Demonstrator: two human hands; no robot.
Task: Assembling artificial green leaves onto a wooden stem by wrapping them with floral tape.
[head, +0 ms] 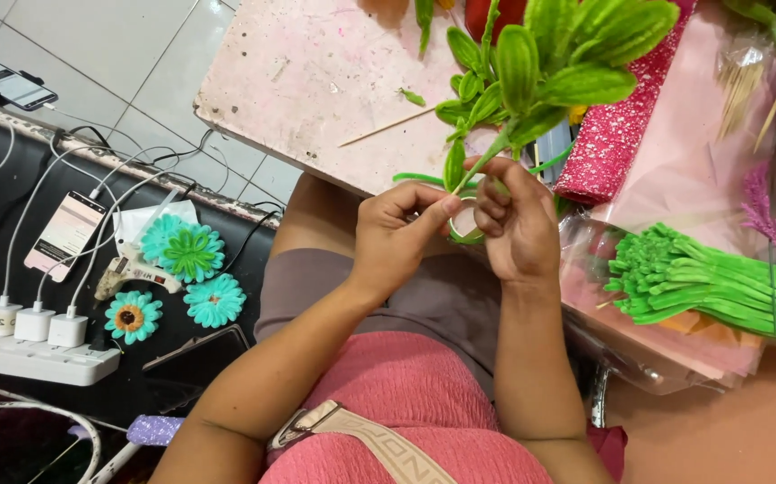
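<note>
Both hands work a fuzzy green leaf sprig on a thin stick, just over the near edge of a pink desk.

The pink desk (316,81) carries the craft stock: a clear bag of green fuzzy stems (719,287) at its right edge, a glittery pink sheet (621,134) further back, and a loose wooden skewer (388,127) mid-desk, all within arm's reach. The leaf sprig (549,63) stands upright, likely so its stem stays exposed for wrapping. The right hand (518,224) is closed narrowly, pinching the stem, with a roll of green tape (466,229) against its fingers. The left hand (401,229) is curled, thumb and forefinger nipped at the stem's base.
</note>
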